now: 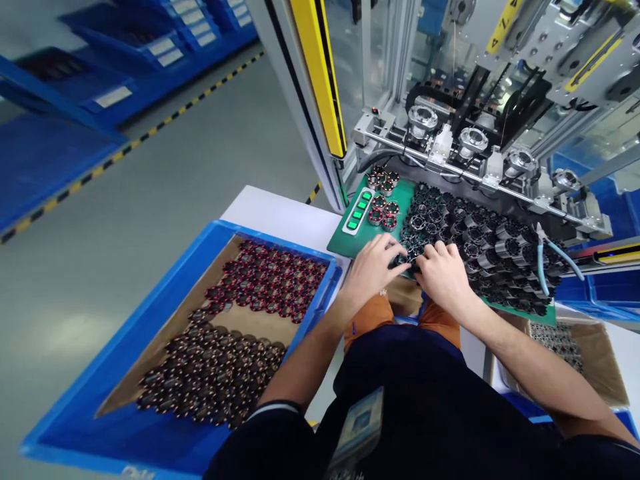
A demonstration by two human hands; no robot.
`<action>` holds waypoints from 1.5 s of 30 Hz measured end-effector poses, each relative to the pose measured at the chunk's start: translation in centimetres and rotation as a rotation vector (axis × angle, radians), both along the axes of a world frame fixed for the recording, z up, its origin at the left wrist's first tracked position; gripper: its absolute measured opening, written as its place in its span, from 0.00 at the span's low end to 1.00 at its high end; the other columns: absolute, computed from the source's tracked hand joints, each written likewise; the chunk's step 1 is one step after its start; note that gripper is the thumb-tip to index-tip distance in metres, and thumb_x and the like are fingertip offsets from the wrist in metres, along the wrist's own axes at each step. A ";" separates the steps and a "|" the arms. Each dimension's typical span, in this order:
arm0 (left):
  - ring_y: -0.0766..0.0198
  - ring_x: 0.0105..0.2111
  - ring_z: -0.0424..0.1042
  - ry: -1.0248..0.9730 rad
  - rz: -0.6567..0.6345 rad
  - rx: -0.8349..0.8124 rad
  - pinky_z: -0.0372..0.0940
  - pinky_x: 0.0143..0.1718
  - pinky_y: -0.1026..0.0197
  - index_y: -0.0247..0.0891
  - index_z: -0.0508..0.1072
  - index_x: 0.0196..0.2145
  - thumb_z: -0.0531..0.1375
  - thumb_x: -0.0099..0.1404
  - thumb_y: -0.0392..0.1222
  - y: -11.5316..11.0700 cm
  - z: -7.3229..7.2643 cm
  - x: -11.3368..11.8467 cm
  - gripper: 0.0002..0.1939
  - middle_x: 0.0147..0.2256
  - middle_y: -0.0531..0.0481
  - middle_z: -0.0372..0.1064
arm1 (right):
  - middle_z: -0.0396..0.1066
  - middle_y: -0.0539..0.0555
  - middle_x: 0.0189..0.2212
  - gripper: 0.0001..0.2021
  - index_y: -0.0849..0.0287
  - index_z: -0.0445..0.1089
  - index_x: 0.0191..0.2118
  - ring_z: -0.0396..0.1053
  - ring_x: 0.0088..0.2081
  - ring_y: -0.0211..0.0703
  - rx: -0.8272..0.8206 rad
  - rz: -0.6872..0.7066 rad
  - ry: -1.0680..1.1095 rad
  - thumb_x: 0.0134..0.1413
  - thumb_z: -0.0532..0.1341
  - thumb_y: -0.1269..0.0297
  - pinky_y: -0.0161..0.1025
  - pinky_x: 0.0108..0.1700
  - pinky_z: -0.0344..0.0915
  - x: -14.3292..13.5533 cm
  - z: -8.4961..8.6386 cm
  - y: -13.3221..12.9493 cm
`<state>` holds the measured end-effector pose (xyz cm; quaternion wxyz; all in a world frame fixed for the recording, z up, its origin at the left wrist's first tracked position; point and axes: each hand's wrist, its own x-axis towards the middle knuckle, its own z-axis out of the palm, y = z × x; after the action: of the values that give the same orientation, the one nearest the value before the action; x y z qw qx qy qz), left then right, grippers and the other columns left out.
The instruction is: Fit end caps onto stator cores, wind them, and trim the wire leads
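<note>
"Start at the left. What's there?"

"A blue bin, lined with cardboard. Red-wound rings fill its far part, and darker rings with copper glints lie nearer."

"And right of that?"

"A white table with a green mat. On the mat's left end is a panel with four lit green buttons."

"How is the left hand?"

"The left hand is at the near edge of the mat, its thumb and forefinger parted and pointing right, towards small dark pieces between the two hands. I can't tell whether it grasps one."

"What's just beyond it?"

"Two small clusters of wound rings, one farther off than the other, just right of the panel. Then a dense spread of black-and-metal rings runs far to the right, some standing in stacks."

"The right hand?"

"The right hand is at the near left part of that spread, fingers bent inward, thumb side close to the same small pieces. Its fingertips are partly hidden, so I can't tell whether it grips anything."

"Farther right?"

"Blue-handled pliers lie on the rings; nearer and lower is a cardboard-lined box holding metal parts."
</note>
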<state>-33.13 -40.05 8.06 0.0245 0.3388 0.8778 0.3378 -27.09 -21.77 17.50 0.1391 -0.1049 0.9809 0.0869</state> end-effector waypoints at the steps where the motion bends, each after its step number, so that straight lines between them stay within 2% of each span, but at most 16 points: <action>1: 0.46 0.57 0.78 -0.020 0.013 0.000 0.76 0.62 0.44 0.44 0.83 0.53 0.72 0.78 0.44 -0.3 -0.6 0.8 0.09 0.55 0.41 0.76 | 0.81 0.69 0.51 0.14 0.62 0.86 0.50 0.71 0.57 0.65 -0.009 0.008 -0.012 0.79 0.60 0.68 0.55 0.58 0.64 0.4 -0.6 0.0; 6: 0.45 0.58 0.78 -0.089 0.069 0.059 0.76 0.61 0.42 0.45 0.84 0.50 0.71 0.78 0.41 -0.1 -2.6 2.5 0.05 0.56 0.40 0.78 | 0.80 0.72 0.53 0.15 0.65 0.86 0.48 0.71 0.59 0.68 -0.087 0.028 -0.006 0.78 0.59 0.71 0.57 0.59 0.67 0.4 -2.5 0.4; 8: 0.46 0.59 0.79 -0.107 0.110 0.141 0.76 0.62 0.43 0.45 0.83 0.47 0.71 0.79 0.42 -0.1 -2.5 2.7 0.01 0.56 0.41 0.80 | 0.79 0.72 0.54 0.14 0.63 0.86 0.47 0.72 0.60 0.68 -0.144 0.023 0.029 0.79 0.61 0.69 0.57 0.59 0.68 0.4 -2.1 0.8; 11: 0.51 0.58 0.82 -0.136 0.198 0.339 0.78 0.62 0.46 0.44 0.80 0.47 0.68 0.82 0.45 -0.7 -1.5 3.5 0.05 0.57 0.43 0.81 | 0.77 0.70 0.62 0.12 0.60 0.83 0.51 0.75 0.59 0.62 -0.252 -0.002 0.105 0.82 0.62 0.62 0.53 0.59 0.74 1.3 -0.7 1.7; 13: 0.55 0.54 0.85 -0.161 0.243 0.479 0.81 0.57 0.50 0.44 0.75 0.50 0.66 0.83 0.48 -1.3 -0.4 4.3 0.07 0.56 0.44 0.83 | 0.77 0.66 0.64 0.11 0.57 0.79 0.50 0.78 0.51 0.52 -0.474 -0.017 0.205 0.83 0.63 0.56 0.48 0.53 0.78 2.2 0.1 2.0; 15: 0.56 0.53 0.87 -0.182 0.270 0.598 0.82 0.54 0.53 0.45 0.70 0.57 0.68 0.82 0.52 -2.2 0.8 4.9 0.15 0.58 0.44 0.83 | 0.80 0.60 0.59 0.11 0.53 0.75 0.51 0.78 0.40 0.45 -0.817 -0.055 0.345 0.79 0.69 0.52 0.44 0.43 0.80 2.9 0.4 1.9; 17: 0.56 0.53 0.87 -0.179 0.319 0.658 0.82 0.54 0.54 0.47 0.68 0.66 0.72 0.77 0.52 -3.1 1.8 4.9 0.28 0.61 0.44 0.83 | 0.81 0.55 0.52 0.19 0.49 0.73 0.57 0.77 0.34 0.43 -1.089 -0.100 0.442 0.72 0.76 0.50 0.43 0.36 0.80 2.9 0.0 1.2; 18: 0.58 0.51 0.87 -0.163 0.357 0.640 0.82 0.54 0.54 0.47 0.69 0.69 0.74 0.75 0.51 -3.7 2.0 4.6 0.31 0.61 0.45 0.83 | 0.81 0.54 0.50 0.22 0.48 0.72 0.61 0.78 0.34 0.44 -1.129 -0.108 0.449 0.70 0.77 0.51 0.44 0.36 0.81 2.6 -0.5 0.8; 22: 0.60 0.37 0.82 -0.091 0.507 0.411 0.78 0.49 0.53 0.46 0.84 0.61 0.78 0.69 0.41 -5.5 0.6 2.3 0.24 0.45 0.51 0.87 | 0.81 0.55 0.50 0.18 0.49 0.76 0.61 0.81 0.35 0.46 -1.043 -0.069 0.365 0.72 0.74 0.57 0.49 0.42 0.85 0.3 -4.3 -1.4; 26: 0.54 0.42 0.81 -0.093 0.584 0.301 0.77 0.51 0.49 0.41 0.87 0.54 0.80 0.65 0.35 -6.1 -2.6 0.2 0.21 0.48 0.46 0.87 | 0.81 0.57 0.47 0.14 0.53 0.77 0.57 0.79 0.32 0.47 -0.988 -0.076 0.300 0.71 0.72 0.58 0.51 0.43 0.84 -1.8 -9.0 -3.6; 30: 0.51 0.50 0.81 -0.084 0.605 0.279 0.76 0.59 0.46 0.43 0.86 0.56 0.79 0.68 0.37 -6.4 -3.7 -0.2 0.20 0.51 0.46 0.86 | 0.81 0.58 0.44 0.13 0.55 0.78 0.54 0.77 0.31 0.48 -0.948 -0.080 0.267 0.71 0.71 0.55 0.53 0.44 0.83 -2.6 -11.5 -4.3; 32: 0.50 0.54 0.81 -0.081 0.616 0.301 0.75 0.63 0.45 0.43 0.86 0.57 0.78 0.69 0.37 -6.5 -3.8 -0.2 0.20 0.53 0.45 0.86 | 0.81 0.58 0.44 0.16 0.55 0.78 0.55 0.78 0.30 0.48 -0.944 -0.081 0.269 0.70 0.72 0.53 0.54 0.45 0.83 -2.9 -11.6 -4.0; 35: 0.53 0.48 0.83 -0.103 0.598 0.361 0.78 0.59 0.47 0.42 0.84 0.56 0.78 0.69 0.35 -6.4 -4.2 -0.2 0.19 0.52 0.45 0.86 | 0.81 0.57 0.41 0.17 0.56 0.78 0.51 0.77 0.29 0.49 -0.937 -0.089 0.276 0.66 0.73 0.50 0.56 0.45 0.83 -3.3 -11.1 -3.3; 39: 0.58 0.48 0.86 -0.125 0.557 0.512 0.82 0.54 0.55 0.42 0.76 0.59 0.74 0.74 0.37 -5.7 -5.2 0.1 0.20 0.53 0.45 0.84 | 0.78 0.51 0.33 0.22 0.54 0.74 0.49 0.78 0.29 0.51 -0.959 -0.138 0.313 0.60 0.76 0.46 0.49 0.35 0.80 -3.4 -9.5 -2.7; 42: 0.59 0.51 0.87 -0.118 0.528 0.623 0.83 0.53 0.56 0.43 0.68 0.68 0.65 0.82 0.41 -5.6 -5.4 0.5 0.21 0.59 0.40 0.82 | 0.81 0.53 0.40 0.22 0.53 0.73 0.57 0.81 0.35 0.49 -0.963 -0.157 0.360 0.64 0.72 0.48 0.45 0.34 0.80 -3.4 -7.7 -2.3; 45: 0.54 0.61 0.84 -0.090 0.478 0.671 0.80 0.64 0.50 0.44 0.70 0.68 0.63 0.84 0.44 -6.0 -5.2 0.6 0.19 0.63 0.40 0.81 | 0.83 0.56 0.47 0.19 0.52 0.78 0.59 0.81 0.45 0.53 -0.894 -0.100 0.389 0.69 0.68 0.50 0.50 0.46 0.83 -3.8 -6.1 -1.8</action>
<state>-32.57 -46.06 2.88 -0.1280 0.0996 0.7709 0.6160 -30.85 -23.53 11.43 -0.1015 -0.0889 0.9337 -0.3315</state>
